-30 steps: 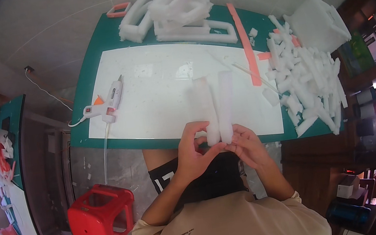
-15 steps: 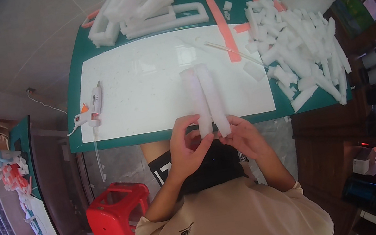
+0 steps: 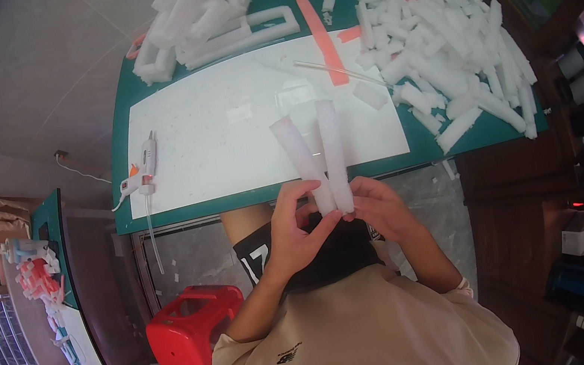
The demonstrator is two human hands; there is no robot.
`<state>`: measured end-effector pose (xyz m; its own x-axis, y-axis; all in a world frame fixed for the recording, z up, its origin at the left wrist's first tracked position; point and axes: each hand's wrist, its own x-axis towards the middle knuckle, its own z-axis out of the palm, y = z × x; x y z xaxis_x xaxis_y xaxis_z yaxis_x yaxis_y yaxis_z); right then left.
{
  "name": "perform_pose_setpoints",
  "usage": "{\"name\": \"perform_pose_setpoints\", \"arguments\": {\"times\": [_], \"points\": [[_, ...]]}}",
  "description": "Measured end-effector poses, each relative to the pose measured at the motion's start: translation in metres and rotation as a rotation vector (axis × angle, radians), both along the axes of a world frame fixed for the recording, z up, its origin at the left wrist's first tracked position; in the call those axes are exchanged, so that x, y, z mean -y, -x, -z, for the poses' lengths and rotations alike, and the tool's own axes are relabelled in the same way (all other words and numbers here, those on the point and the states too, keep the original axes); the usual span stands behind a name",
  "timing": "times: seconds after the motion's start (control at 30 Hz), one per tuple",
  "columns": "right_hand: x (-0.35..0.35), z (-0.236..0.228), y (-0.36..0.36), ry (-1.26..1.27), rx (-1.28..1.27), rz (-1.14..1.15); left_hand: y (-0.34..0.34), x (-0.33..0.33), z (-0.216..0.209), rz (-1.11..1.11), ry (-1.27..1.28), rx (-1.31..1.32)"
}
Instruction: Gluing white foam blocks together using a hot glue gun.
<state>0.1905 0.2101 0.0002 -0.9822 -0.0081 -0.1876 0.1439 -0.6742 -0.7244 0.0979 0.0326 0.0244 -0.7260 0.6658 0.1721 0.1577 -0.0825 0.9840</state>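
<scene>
Two long white foam strips stand side by side between my hands, their near ends close together and their far ends spread apart in a narrow V. My left hand (image 3: 300,215) is closed on the lower end of the left foam strip (image 3: 300,158), with fingers behind it and the thumb in front. The right foam strip (image 3: 332,150) is gripped near its lower end by my right hand (image 3: 379,207). Both strips rise over the near edge of the white board (image 3: 218,141). Some fingertips are hidden behind the foam.
A hot glue gun (image 3: 146,163) lies at the board's left. White foam frames (image 3: 240,35) are stacked at the far left, and a heap of foam offcuts (image 3: 445,46) covers the right side. A pink strip (image 3: 318,31) and a thin stick (image 3: 336,70) lie between. A red stool (image 3: 194,333) stands lower left.
The strips' far ends have moved apart, the left one tilting further left and the right one standing straighter. The view has shifted slightly; both hands keep their hold.
</scene>
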Motion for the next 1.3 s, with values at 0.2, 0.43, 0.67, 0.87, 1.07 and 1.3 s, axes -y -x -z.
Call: {"name": "perform_pose_setpoints", "arguments": {"times": [0.2, 0.43, 0.67, 0.87, 1.07, 1.3], "points": [[0.004, -0.009, -0.016, -0.110, 0.005, 0.041, -0.010, 0.002, -0.009, 0.043, 0.000, 0.001], [0.014, -0.015, -0.025, 0.105, -0.025, 0.082, -0.010, 0.015, -0.012, 0.015, -0.078, 0.051], [0.024, -0.016, -0.002, 0.061, 0.006, 0.059, 0.007, 0.022, -0.003, 0.068, -0.131, 0.019], [0.035, -0.030, 0.030, -0.148, 0.139, 0.087, 0.039, 0.031, 0.009, 0.052, -0.095, -0.009], [0.049, -0.034, 0.066, -0.316, 0.167, 0.082, 0.068, 0.044, 0.008, -0.026, -0.048, -0.109], [0.073, -0.048, 0.105, -0.353, 0.170, 0.017, 0.105, 0.057, -0.002, -0.144, -0.037, -0.387]]}}
